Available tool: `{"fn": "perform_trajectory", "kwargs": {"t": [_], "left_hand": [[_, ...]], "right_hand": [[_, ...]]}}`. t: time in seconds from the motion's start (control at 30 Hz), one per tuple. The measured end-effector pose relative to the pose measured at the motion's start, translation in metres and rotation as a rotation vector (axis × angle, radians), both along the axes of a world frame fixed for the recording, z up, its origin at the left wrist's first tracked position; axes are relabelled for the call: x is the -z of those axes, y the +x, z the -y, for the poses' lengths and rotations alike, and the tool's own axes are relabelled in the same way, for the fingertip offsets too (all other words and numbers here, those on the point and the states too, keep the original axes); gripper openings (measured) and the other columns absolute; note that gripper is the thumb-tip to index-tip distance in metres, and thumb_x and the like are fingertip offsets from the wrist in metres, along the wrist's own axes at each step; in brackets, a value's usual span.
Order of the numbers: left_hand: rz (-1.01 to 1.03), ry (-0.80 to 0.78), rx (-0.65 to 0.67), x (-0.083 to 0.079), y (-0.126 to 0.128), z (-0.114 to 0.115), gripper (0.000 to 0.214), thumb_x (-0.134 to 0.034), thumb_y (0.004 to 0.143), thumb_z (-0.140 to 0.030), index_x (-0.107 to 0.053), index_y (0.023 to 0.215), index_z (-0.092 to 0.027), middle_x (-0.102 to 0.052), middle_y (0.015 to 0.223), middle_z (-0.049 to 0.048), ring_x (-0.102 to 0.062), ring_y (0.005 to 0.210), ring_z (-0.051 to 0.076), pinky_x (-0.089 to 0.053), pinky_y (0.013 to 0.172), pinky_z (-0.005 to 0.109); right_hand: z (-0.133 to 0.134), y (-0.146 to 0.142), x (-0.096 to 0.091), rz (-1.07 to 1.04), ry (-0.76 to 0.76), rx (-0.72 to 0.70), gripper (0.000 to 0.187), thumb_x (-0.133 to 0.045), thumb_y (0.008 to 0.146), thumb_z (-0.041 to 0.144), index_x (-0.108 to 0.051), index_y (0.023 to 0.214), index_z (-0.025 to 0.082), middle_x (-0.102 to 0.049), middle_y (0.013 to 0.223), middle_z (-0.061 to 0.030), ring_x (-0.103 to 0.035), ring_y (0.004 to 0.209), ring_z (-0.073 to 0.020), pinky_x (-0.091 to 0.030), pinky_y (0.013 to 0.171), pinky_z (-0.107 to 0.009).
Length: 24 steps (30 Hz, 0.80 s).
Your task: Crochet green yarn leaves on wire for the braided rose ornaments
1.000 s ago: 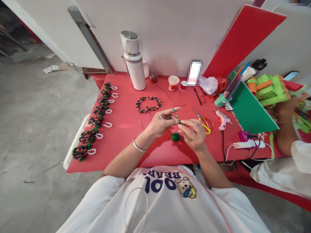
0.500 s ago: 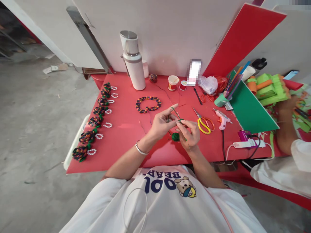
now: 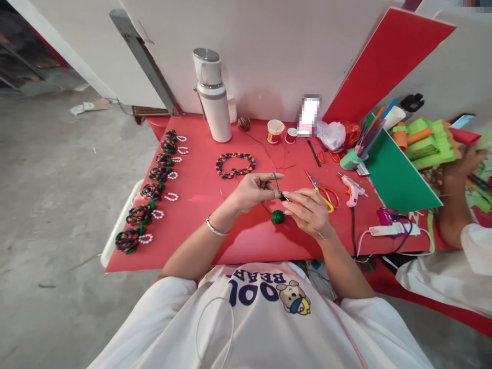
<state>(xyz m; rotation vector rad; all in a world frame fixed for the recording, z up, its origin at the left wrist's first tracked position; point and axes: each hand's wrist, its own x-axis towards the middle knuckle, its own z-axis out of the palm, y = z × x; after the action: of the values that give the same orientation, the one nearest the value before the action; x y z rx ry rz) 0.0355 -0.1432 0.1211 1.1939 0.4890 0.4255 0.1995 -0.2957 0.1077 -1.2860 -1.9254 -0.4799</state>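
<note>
My left hand [image 3: 251, 192] is closed in a pinch on a small piece of green crochet work [image 3: 282, 196], with green yarn running over its stretched index finger. My right hand [image 3: 310, 209] grips a thin crochet hook [image 3: 286, 199], whose metal tip meets the green piece. Part of the hook is hidden by the fingers. Just below the hands, a ball of green yarn [image 3: 278, 217] lies on the red table [image 3: 188, 230]. Beyond my left hand rests a ring of dark multicoloured crocheted loops [image 3: 236, 165].
Crocheted flowers [image 3: 150, 191] with bead loops line the left edge. A white flask [image 3: 216, 110], paper cup [image 3: 275, 131] and phone [image 3: 308, 115] stand behind. On the right are scissors [image 3: 326, 193], a glue gun [image 3: 354, 190], a power strip [image 3: 395, 230] and a co-worker's arm [image 3: 455, 200].
My right hand has shifted slightly right, and the hook's metal tip now shows. My left index finger has come down, with the yarn still over it. The yarn ball lies where it was.
</note>
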Motion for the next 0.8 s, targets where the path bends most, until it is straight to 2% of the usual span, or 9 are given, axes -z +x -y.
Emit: {"fn": "perform_trajectory", "kwargs": {"t": [0.1,0.2,0.4,0.5,0.6,0.67,0.8], "left_hand": [[-0.027,0.074,-0.004,-0.002,0.001,-0.001,0.061,-0.085,0.063,-0.016,-0.073,0.123,-0.008,-0.071,0.064,0.0022,-0.056,0.051,0.008,-0.037,0.047,0.019],[-0.035,0.099,0.002,-0.005,0.001,0.0,0.056,-0.084,0.063,-0.016,-0.075,0.118,-0.009,-0.071,0.065,0.0023,-0.059,0.053,0.009,-0.04,0.048,0.019],[0.015,0.082,0.077,-0.009,0.0,0.0,0.048,-0.087,0.061,-0.02,-0.08,0.108,-0.012,-0.069,0.069,0.0017,-0.06,0.058,0.009,-0.044,0.049,0.017],[0.051,0.056,0.132,-0.009,-0.001,0.001,0.049,-0.089,0.062,-0.023,-0.08,0.11,-0.014,-0.069,0.072,0.002,-0.058,0.058,0.008,-0.045,0.049,0.017],[0.082,0.018,0.159,-0.009,0.0,0.004,0.05,-0.089,0.064,-0.026,-0.08,0.112,-0.015,-0.069,0.073,0.0023,-0.057,0.055,0.008,-0.044,0.047,0.018],[0.093,0.024,0.128,-0.008,0.003,0.008,0.049,-0.087,0.065,-0.025,-0.08,0.113,-0.015,-0.069,0.073,0.0023,-0.059,0.056,0.009,-0.044,0.048,0.018],[0.101,0.088,0.02,-0.005,0.008,0.016,0.045,-0.083,0.067,-0.019,-0.079,0.111,-0.014,-0.07,0.073,0.0013,-0.06,0.062,0.009,-0.048,0.056,0.02]], "right_hand": [[0.005,-0.001,-0.008,-0.065,-0.053,-0.03,0.028,-0.073,0.089,0.017,-0.072,0.116,0.026,-0.08,0.118,-0.007,-0.067,0.1,-0.0231,-0.062,0.085,-0.042],[0.009,-0.003,-0.014,-0.183,-0.097,-0.044,0.021,-0.069,0.092,0.017,-0.074,0.11,0.026,-0.081,0.112,-0.0058,-0.07,0.097,-0.0223,-0.061,0.084,-0.043],[0.013,0.0,-0.02,-0.545,-0.197,-0.102,0.015,-0.062,0.097,0.025,-0.077,0.099,0.027,-0.082,0.1,-0.0042,-0.075,0.09,-0.0227,-0.06,0.084,-0.046],[0.008,0.004,-0.009,-0.772,-0.218,-0.15,0.018,-0.061,0.099,0.035,-0.075,0.093,0.026,-0.081,0.092,-0.0054,-0.076,0.088,-0.0241,-0.062,0.08,-0.046],[0.002,0.0,0.01,-0.933,-0.194,-0.177,0.034,-0.053,0.101,0.051,-0.072,0.091,0.024,-0.078,0.085,-0.0068,-0.076,0.082,-0.0241,-0.063,0.073,-0.044],[-0.001,-0.006,0.021,-0.957,-0.134,-0.138,0.038,-0.051,0.101,0.055,-0.072,0.094,0.024,-0.077,0.092,-0.008,-0.075,0.087,-0.0236,-0.064,0.075,-0.043],[0.002,-0.019,0.028,-0.854,-0.073,-0.053,0.02,-0.062,0.099,0.04,-0.076,0.106,0.028,-0.074,0.114,-0.0075,-0.073,0.101,-0.0216,-0.063,0.08,-0.039]]}}
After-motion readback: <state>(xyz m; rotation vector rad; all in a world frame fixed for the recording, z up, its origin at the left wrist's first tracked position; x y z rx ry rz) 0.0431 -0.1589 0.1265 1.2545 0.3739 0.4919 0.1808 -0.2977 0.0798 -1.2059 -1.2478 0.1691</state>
